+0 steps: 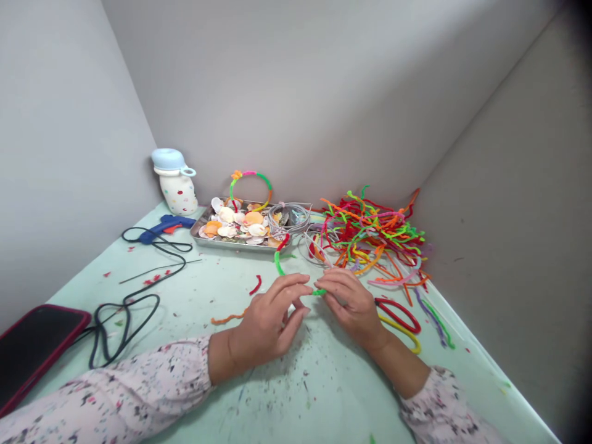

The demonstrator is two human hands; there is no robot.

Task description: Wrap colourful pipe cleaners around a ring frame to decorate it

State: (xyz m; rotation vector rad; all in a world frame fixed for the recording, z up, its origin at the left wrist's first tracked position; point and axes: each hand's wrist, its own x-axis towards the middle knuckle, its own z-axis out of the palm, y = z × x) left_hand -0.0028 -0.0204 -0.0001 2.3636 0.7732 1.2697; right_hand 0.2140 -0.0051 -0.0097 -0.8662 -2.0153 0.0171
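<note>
My left hand (266, 320) and my right hand (351, 305) meet over the pale green table top (324, 394). Their fingertips pinch a green-and-red pipe cleaner (279, 264), which arcs up and away from them; its green end (319, 292) shows between my hands. Part of it is hidden behind my left fingers. A short red pipe cleaner piece (255, 285) lies just beyond my left hand, and a big tangled pile of multicoloured pipe cleaners (370, 237) lies beyond my right.
A metal tray of seashells (231, 245) stands at the back, with a pipe cleaner ring (252, 187) behind it. Also present are a blue glue gun (161, 228) with black cord, a dotted jar (176, 194), a phone (32, 351), and red and yellow loops (398, 314).
</note>
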